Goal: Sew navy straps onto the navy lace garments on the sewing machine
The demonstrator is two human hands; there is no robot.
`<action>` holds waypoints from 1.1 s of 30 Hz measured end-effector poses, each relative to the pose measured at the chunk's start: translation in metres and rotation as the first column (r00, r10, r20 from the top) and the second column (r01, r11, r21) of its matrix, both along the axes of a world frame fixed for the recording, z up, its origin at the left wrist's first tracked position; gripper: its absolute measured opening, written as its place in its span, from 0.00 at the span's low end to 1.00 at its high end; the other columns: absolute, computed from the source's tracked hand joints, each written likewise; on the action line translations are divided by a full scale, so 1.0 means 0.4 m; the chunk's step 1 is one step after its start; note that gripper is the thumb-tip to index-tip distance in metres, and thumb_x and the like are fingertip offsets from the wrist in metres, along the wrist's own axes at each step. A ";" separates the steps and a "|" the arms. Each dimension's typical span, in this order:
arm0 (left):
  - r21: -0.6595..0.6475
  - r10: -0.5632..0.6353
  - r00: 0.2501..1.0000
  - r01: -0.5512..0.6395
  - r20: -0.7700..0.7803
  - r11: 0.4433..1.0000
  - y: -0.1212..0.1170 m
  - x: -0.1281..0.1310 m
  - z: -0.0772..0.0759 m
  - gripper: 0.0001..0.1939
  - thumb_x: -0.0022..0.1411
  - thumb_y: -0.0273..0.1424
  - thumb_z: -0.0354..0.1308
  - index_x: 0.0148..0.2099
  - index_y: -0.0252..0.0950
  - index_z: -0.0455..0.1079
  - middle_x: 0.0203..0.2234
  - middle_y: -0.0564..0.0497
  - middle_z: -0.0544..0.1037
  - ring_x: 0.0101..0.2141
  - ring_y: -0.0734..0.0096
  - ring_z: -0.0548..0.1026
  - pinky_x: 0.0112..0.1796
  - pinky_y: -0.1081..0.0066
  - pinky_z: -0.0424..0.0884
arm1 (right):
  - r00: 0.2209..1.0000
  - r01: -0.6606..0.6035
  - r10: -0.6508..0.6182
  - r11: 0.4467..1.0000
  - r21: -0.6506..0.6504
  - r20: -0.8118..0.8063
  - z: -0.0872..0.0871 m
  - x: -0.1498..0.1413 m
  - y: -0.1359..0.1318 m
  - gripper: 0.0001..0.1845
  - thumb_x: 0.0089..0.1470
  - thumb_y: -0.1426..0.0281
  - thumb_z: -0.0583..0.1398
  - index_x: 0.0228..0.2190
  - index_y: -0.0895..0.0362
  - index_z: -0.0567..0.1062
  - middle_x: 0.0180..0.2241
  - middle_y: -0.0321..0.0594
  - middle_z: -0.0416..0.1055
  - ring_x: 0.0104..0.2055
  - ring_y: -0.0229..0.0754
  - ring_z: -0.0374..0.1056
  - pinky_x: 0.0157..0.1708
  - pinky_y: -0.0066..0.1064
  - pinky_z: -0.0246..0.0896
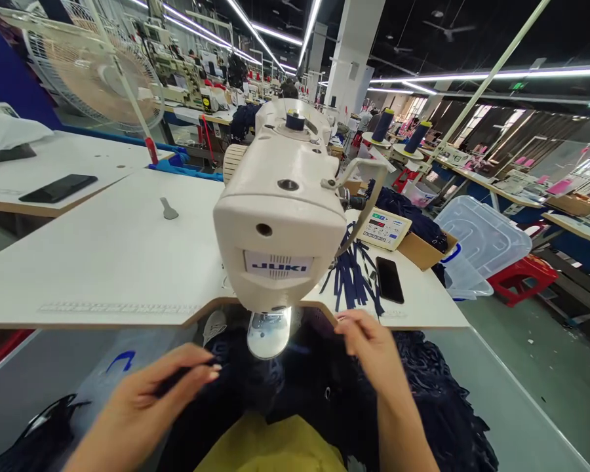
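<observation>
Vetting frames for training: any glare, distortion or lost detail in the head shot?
Head view: glare on the metal plate under the sewing machine; ceiling lights look blown out; wide-angle stretch at the edges, as in the fan; dark fabric loses detail.

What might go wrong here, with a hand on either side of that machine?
Fingers could get hurt if the left hand or right hand strayed beneath the sewing machine while it ran. The phone lies beside the loose navy strips, so a careless sweep might knock it off the table. Those strips overlap loosely and might tangle.
</observation>
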State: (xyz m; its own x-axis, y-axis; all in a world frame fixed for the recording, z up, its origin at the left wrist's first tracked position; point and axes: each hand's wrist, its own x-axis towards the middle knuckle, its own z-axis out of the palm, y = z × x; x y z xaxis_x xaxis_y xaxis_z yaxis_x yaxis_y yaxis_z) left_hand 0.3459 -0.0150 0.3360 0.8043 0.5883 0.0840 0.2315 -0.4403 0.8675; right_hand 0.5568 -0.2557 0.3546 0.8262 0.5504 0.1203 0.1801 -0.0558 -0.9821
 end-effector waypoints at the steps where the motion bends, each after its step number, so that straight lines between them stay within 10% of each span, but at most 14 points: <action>1: -0.002 -0.177 0.984 0.177 0.010 0.984 -0.037 0.026 0.022 0.14 0.57 0.45 0.57 0.34 0.40 0.72 0.30 0.54 0.78 0.33 0.70 0.75 0.36 0.77 0.71 | 0.991 -0.121 0.125 0.990 -0.070 0.050 -0.001 -0.031 0.027 0.07 0.56 0.65 0.61 0.35 0.53 0.77 0.32 0.36 0.73 0.25 0.32 0.64 0.24 0.22 0.61; 6: -0.047 -0.279 0.959 0.277 -0.046 0.960 -0.136 0.103 0.068 0.13 0.64 0.42 0.49 0.44 0.43 0.69 0.22 0.58 0.73 0.26 0.76 0.72 0.30 0.80 0.67 | 0.953 -0.293 0.302 0.944 -0.155 0.039 -0.001 -0.119 0.094 0.08 0.56 0.66 0.61 0.39 0.51 0.75 0.29 0.31 0.73 0.25 0.32 0.67 0.29 0.23 0.64; 17: 0.132 -0.185 0.979 0.196 -0.087 0.972 -0.148 0.101 0.033 0.10 0.64 0.39 0.47 0.37 0.41 0.67 0.25 0.59 0.73 0.24 0.78 0.69 0.26 0.81 0.64 | 0.935 -0.349 0.355 0.927 -0.136 0.020 -0.016 -0.138 0.097 0.08 0.56 0.63 0.61 0.35 0.54 0.76 0.26 0.31 0.74 0.25 0.33 0.69 0.27 0.22 0.62; 25: 0.278 -0.360 0.932 0.357 -0.041 0.892 -0.142 0.100 0.029 0.12 0.68 0.34 0.43 0.40 0.42 0.68 0.26 0.56 0.73 0.26 0.77 0.72 0.30 0.80 0.66 | 0.850 -0.499 0.466 0.862 -0.090 -0.244 -0.018 -0.109 0.095 0.12 0.59 0.61 0.55 0.39 0.56 0.70 0.25 0.34 0.76 0.17 0.31 0.64 0.16 0.19 0.56; 33: 0.112 -0.422 0.903 0.428 -0.075 0.897 -0.154 0.108 0.048 0.09 0.66 0.32 0.45 0.37 0.40 0.66 0.29 0.55 0.73 0.29 0.77 0.71 0.31 0.80 0.68 | 0.924 -0.378 0.360 0.911 -0.167 -0.125 -0.023 -0.115 0.108 0.01 0.57 0.72 0.53 0.33 0.54 0.65 0.20 0.27 0.71 0.19 0.31 0.68 0.19 0.18 0.58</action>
